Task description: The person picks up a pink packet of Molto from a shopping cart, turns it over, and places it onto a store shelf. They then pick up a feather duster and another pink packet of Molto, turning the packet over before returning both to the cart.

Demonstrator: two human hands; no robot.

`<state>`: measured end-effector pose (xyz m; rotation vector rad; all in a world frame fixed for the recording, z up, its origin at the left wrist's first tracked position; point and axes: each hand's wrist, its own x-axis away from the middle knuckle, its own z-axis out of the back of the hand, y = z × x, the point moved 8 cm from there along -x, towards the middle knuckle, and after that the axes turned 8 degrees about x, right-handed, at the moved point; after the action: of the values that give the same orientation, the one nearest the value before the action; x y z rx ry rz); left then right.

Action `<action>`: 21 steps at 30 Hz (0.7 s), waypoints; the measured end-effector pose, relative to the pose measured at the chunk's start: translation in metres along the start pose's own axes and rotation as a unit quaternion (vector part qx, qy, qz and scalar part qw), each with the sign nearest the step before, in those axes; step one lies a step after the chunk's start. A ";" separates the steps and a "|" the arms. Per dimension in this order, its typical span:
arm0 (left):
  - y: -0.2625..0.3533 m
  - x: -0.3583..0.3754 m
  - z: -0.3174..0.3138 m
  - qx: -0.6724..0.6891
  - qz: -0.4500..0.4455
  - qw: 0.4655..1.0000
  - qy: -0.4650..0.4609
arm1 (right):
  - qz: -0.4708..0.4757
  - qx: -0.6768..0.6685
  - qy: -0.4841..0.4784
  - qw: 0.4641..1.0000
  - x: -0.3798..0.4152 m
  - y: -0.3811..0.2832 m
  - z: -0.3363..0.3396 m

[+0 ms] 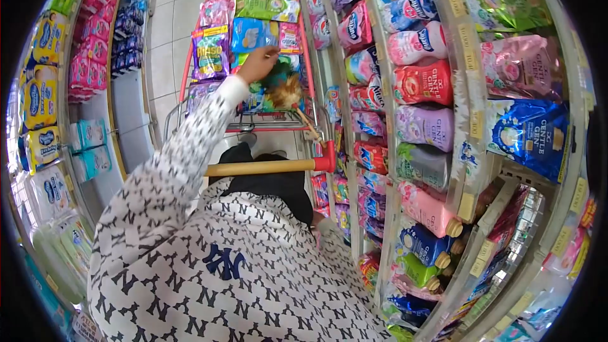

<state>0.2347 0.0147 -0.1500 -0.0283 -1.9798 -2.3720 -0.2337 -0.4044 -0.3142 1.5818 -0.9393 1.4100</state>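
Note:
A red-rimmed shopping cart (188, 66) stands ahead, filled with detergent and softener packs. My left hand (258, 64) reaches over the packs, just below a blue pack (248, 33) and right of a purple pack (211, 54). Its fingers are bent and close together; whether anything is in them is too small to tell. A feather duster (285, 94) with brown and green feathers lies at the near end of the cart, by the hand. The cart's wooden handle bar (263, 168) crosses in front of my body. My right hand is hidden low at my right side.
Shelves of softener pouches, among them a red pouch (423, 82) and a blue one (529, 136), line the right close to the cart. On the left, shelves hold yellow-and-blue packs (41, 102) and pink packs (88, 73). Tiled floor (166, 44) runs left of the cart.

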 end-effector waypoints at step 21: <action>0.063 -0.007 0.064 -0.313 -0.094 0.944 0.056 | 0.369 -0.013 0.408 0.835 0.116 -0.012 -0.002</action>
<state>0.2435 0.0670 -0.0770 0.2738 -1.1545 -2.9410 -0.2113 -0.4002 -0.1998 0.4067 -1.0267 2.3055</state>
